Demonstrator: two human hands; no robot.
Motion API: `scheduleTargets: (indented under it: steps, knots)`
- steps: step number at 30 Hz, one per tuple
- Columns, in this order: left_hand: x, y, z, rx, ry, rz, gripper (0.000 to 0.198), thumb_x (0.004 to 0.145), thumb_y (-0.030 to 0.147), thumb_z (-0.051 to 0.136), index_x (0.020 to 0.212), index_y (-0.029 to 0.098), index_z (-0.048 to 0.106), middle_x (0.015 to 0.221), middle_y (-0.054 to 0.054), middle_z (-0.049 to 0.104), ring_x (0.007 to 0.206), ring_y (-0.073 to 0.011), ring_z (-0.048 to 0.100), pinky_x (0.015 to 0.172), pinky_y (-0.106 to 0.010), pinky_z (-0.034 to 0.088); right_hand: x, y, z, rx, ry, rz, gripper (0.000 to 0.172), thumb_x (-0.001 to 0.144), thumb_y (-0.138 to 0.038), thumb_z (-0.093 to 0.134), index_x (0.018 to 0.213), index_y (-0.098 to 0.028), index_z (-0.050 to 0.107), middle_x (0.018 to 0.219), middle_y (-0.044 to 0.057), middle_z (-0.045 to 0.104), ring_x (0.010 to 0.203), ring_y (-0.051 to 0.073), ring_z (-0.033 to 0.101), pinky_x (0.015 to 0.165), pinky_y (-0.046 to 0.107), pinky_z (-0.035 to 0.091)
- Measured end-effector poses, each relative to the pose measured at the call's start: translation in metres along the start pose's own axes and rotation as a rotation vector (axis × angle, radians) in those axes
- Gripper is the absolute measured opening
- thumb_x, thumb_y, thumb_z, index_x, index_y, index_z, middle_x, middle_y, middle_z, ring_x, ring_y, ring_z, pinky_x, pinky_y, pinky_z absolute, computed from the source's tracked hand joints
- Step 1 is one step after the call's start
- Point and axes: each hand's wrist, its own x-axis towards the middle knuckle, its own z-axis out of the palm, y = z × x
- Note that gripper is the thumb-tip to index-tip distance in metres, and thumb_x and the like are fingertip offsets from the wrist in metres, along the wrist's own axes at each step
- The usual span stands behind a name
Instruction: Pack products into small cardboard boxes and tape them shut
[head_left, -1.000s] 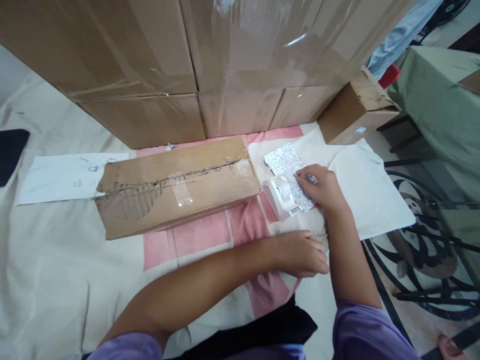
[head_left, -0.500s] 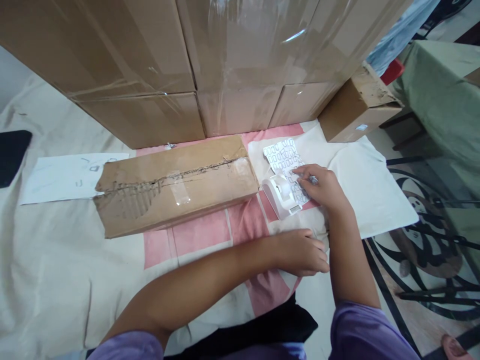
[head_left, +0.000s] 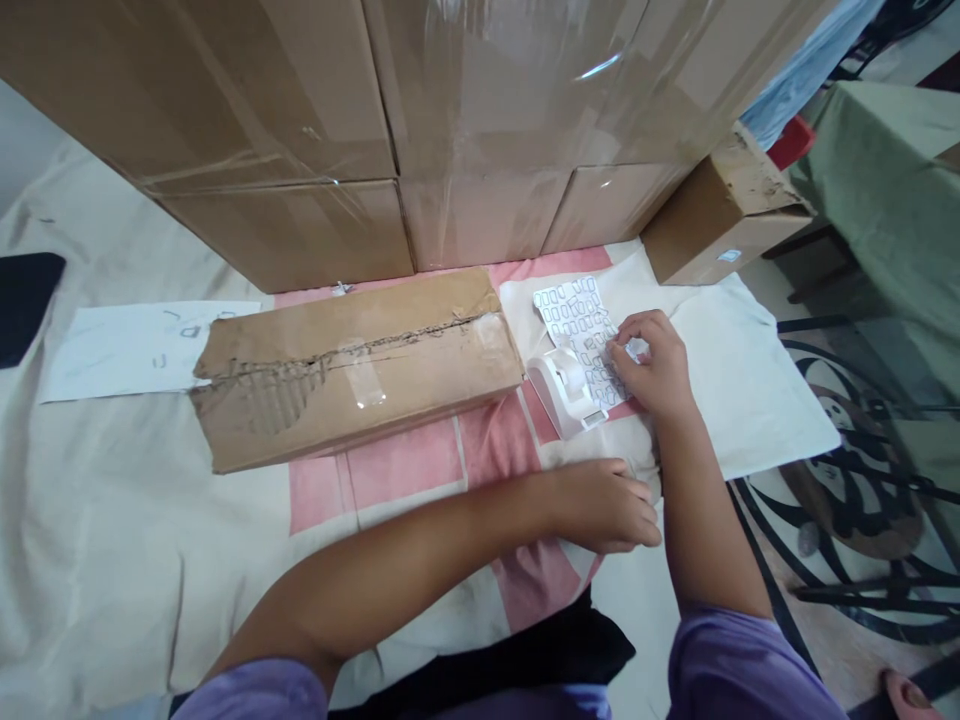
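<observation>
Pinching a small pale item [head_left: 637, 348] in the right hand [head_left: 655, 366], right of centre.
Keeping that grip at the edge of patterned paper [head_left: 571, 312], near a white tape dispenser [head_left: 559, 397]; curling the left hand [head_left: 609, 508] at lower centre, cannot tell whether around anything.

Tape dispenser [head_left: 561, 398] right of box [head_left: 412, 378], beside sheet [head_left: 570, 312]; cartons [head_left: 480, 120] behind.

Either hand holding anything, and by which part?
Right hand seems to hold a small pale thing within its fingers; which part can't be told. Left hand: no hold visible.
</observation>
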Motion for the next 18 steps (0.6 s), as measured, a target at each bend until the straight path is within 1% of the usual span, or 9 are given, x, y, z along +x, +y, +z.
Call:
scheduleTargets:
  steps: [2, 5, 7, 9, 11, 13, 14, 16, 18]
  knots:
    - [0.001, -0.001, 0.002, 0.008, 0.004, 0.004, 0.014, 0.097, 0.016, 0.054, 0.089, 0.021, 0.064, 0.100, 0.000, 0.076, 0.102, -0.0184, 0.064, 0.079, -0.040, 0.037, 0.003, 0.001, 0.000, 0.065, 0.063, 0.040, 0.013, 0.082, -0.030, 0.072, 0.080, -0.024, 0.061, 0.096, 0.004, 0.066, 0.091, 0.023, 0.063, 0.077, 0.038, 0.053]
    - [0.001, 0.003, -0.011, 0.061, 0.008, 0.029, 0.017, 0.097, 0.012, 0.053, 0.088, 0.020, 0.065, 0.096, 0.000, 0.076, 0.099, -0.0186, 0.065, 0.076, -0.038, 0.038, 0.009, -0.002, 0.000, 0.455, 0.124, 0.156, 0.022, 0.083, -0.038, 0.076, 0.078, -0.025, 0.058, 0.082, 0.000, 0.062, 0.076, 0.018, 0.059, 0.072, 0.036, 0.052]
    - [-0.006, 0.014, -0.039, 0.155, 0.050, 0.055, 0.025, 0.097, 0.006, 0.049, 0.087, 0.021, 0.067, 0.094, 0.000, 0.074, 0.097, -0.0178, 0.065, 0.076, -0.036, 0.039, 0.012, -0.014, -0.001, 0.772, 0.118, 0.184, 0.028, 0.082, -0.044, 0.080, 0.080, -0.026, 0.059, 0.081, -0.001, 0.061, 0.069, 0.016, 0.057, 0.068, 0.034, 0.051]
    - [-0.023, 0.030, -0.081, 0.289, 0.156, 0.013, 0.028, 0.101, 0.009, 0.046, 0.090, 0.023, 0.068, 0.098, 0.001, 0.074, 0.100, -0.0181, 0.064, 0.082, -0.036, 0.041, 0.010, -0.037, -0.005, 0.950, 0.057, 0.177, 0.029, 0.079, -0.043, 0.086, 0.084, -0.027, 0.062, 0.086, -0.001, 0.064, 0.068, 0.015, 0.057, 0.068, 0.034, 0.051]
    - [-0.051, 0.046, -0.128, 0.459, 0.326, -0.277, 0.020, 0.103, 0.019, 0.049, 0.103, 0.029, 0.068, 0.113, 0.001, 0.072, 0.116, -0.0214, 0.061, 0.095, -0.039, 0.042, 0.006, -0.069, -0.010, 1.022, -0.029, 0.159, 0.025, 0.080, -0.036, 0.087, 0.087, -0.027, 0.065, 0.086, 0.000, 0.066, 0.068, 0.016, 0.058, 0.068, 0.034, 0.051]
    - [-0.091, 0.055, -0.170, 0.652, 0.519, -0.800, 0.018, 0.100, 0.032, 0.055, 0.115, 0.030, 0.065, 0.126, -0.001, 0.068, 0.130, -0.0286, 0.055, 0.105, -0.048, 0.041, 0.000, -0.104, -0.012, 1.113, -0.112, 0.120, 0.020, 0.085, -0.033, 0.084, 0.088, -0.026, 0.065, 0.079, 0.000, 0.066, 0.066, 0.016, 0.059, 0.064, 0.033, 0.050]
    - [-0.116, 0.057, -0.186, 0.727, 0.542, -1.078, 0.025, 0.097, 0.039, 0.059, 0.120, 0.029, 0.065, 0.132, -0.003, 0.066, 0.134, -0.0334, 0.052, 0.109, -0.053, 0.039, -0.002, -0.121, -0.011, 1.164, -0.159, 0.116, 0.019, 0.087, -0.034, 0.083, 0.090, -0.026, 0.065, 0.077, 0.000, 0.066, 0.064, 0.016, 0.058, 0.061, 0.032, 0.049]
    - [-0.169, 0.059, -0.209, 0.717, 0.459, -1.390, 0.040, 0.098, 0.049, 0.051, 0.128, 0.026, 0.065, 0.136, -0.008, 0.064, 0.134, -0.0373, 0.053, 0.111, -0.058, 0.039, -0.004, -0.148, -0.001, 1.281, -0.269, 0.117, 0.020, 0.091, -0.037, 0.079, 0.093, -0.025, 0.063, 0.076, 0.000, 0.066, 0.062, 0.015, 0.057, 0.058, 0.030, 0.048]
    - [-0.221, 0.064, -0.220, 0.520, 0.358, -1.441, 0.051, 0.101, 0.052, 0.038, 0.142, 0.027, 0.056, 0.137, -0.006, 0.065, 0.125, -0.0295, 0.061, 0.106, -0.048, 0.049, -0.005, -0.166, 0.020, 1.410, -0.349, 0.108, 0.024, 0.093, -0.042, 0.076, 0.094, -0.025, 0.059, 0.076, 0.000, 0.067, 0.059, 0.013, 0.054, 0.055, 0.028, 0.045]
